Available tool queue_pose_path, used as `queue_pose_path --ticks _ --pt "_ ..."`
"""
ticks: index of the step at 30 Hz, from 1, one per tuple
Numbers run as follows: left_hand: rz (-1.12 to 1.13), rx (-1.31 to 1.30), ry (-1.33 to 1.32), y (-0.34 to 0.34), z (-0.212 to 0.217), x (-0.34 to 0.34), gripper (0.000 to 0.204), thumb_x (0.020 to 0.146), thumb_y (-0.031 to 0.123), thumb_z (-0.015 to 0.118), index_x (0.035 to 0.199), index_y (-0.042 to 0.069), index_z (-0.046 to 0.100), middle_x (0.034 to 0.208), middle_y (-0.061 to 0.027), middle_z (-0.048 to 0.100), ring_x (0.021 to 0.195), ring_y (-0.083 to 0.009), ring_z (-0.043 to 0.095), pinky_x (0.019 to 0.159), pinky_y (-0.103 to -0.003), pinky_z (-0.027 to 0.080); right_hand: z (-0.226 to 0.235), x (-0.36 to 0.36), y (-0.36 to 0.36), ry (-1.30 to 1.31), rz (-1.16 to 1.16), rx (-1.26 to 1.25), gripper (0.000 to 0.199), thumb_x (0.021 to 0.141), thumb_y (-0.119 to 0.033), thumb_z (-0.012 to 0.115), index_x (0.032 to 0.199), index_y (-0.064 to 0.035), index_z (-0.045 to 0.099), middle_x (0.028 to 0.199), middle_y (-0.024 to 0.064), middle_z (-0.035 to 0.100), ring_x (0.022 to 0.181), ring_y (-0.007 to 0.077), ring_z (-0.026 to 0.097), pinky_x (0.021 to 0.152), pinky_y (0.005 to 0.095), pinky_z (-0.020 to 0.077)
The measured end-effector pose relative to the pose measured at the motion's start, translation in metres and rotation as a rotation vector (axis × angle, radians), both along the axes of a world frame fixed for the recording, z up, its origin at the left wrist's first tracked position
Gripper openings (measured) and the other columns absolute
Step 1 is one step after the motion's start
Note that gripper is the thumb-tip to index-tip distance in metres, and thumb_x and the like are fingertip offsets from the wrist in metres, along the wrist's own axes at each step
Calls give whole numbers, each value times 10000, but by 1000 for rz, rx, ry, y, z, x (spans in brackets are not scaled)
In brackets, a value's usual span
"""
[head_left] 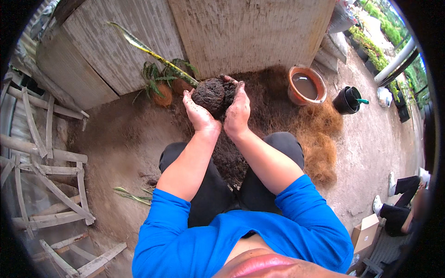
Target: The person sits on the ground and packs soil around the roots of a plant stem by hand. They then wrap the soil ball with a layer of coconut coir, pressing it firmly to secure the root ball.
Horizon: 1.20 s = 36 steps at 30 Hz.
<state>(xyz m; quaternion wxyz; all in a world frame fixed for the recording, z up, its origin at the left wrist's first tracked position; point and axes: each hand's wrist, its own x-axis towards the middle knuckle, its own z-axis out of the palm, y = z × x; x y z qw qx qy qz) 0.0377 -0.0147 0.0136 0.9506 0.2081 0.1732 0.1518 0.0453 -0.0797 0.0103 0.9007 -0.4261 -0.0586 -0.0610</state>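
Note:
My left hand (201, 114) and my right hand (238, 110) cup a dark, moist soil ball (211, 96) between them, heels of the palms close together. From the ball a long, yellow-edged snake plant leaf (160, 58) leans out to the upper left. Dirt coats my fingers. Loose dark soil (227, 160) lies on the ground below, between my knees. To the right is a heap of brown coconut fibre (320, 148). Behind my left hand, a fibre-wrapped ball (162, 96) with a green leafy plant rests near the wall panels. The underside of the soil ball is hidden by my hands.
A terracotta pot (320, 83) of murky water stands beyond the fibre. Beside it are black plastic pots (345, 101) with a green-handled tool. Cut leaves (132, 196) lie at left, near a wooden slat frame (51, 169). Another person (403, 199) sits at far right by a cardboard box (365, 233).

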Motion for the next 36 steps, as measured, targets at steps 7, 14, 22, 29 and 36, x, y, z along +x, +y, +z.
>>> queue_pose_path --ticks 7,14,22,29,36 --pt "204 338 41 -3 -22 1 362 918 367 389 1039 44 498 1033 -66 518 960 -176 509 858 -335 417 -12 3 3 -72 -207 -421 423 971 -286 306 1119 48 519 1041 112 581 956 195 541 870 286 405" --pt "25 -1 65 -2 4 3 414 904 406 373 1056 54 529 1056 -88 557 992 -221 529 889 -369 412 0 10 1 -39 16 -258 453 976 -309 269 1230 24 440 1234 125 476 1153 179 422 1003 296 282" --pt "-157 -279 71 8 -3 13 502 861 447 324 1065 55 561 1055 -133 596 949 -310 572 906 -443 419 -4 20 -3 -198 -76 -529 407 970 -250 289 1223 25 450 1251 129 477 1186 224 412 1032 325 255" --pt "-105 -158 77 2 1 4 490 872 446 326 1053 57 562 1029 -108 606 926 -266 585 864 -400 445 4 8 1 -357 -237 -765 288 935 -139 384 1082 41 553 1104 165 569 1065 226 517 932 321 374" --pt "-185 -172 92 15 10 7 464 869 434 343 1048 68 567 1038 -102 606 950 -282 579 892 -432 421 4 19 -8 -335 108 -369 426 974 -267 287 1206 50 451 1227 132 482 1175 195 409 1011 308 273"
